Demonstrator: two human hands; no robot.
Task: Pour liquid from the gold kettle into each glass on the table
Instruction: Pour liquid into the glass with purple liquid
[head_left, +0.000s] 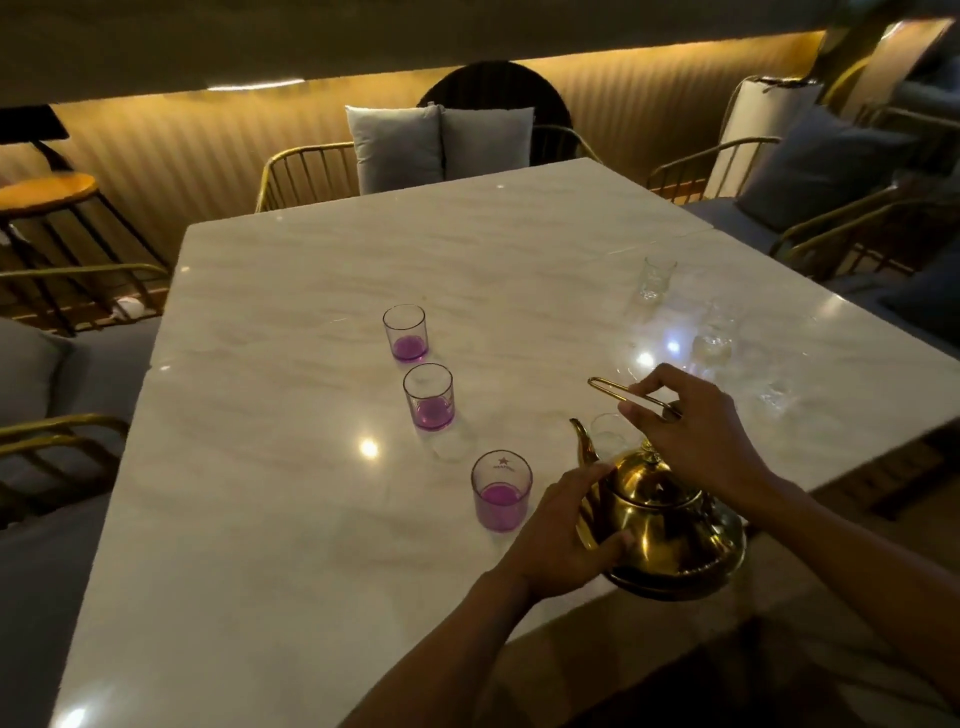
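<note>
Right grip (691, 431) pinches kettle (670, 525) handle (631, 395); left grip (563, 525) cups kettle body, fingers spread. Kettle at table (311, 545) near edge. Clear glass (610, 436) just behind spout (584, 441). Risk: thin handle slips, kettle swings, clips glass, spills.

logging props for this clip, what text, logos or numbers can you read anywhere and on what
Nearest purple glass: a printed star with a line of lettering below it, too small and blurred to read.
Gold kettle: no text visible.
The other two purple glasses, the clear glasses and the table: no markings visible.
</note>
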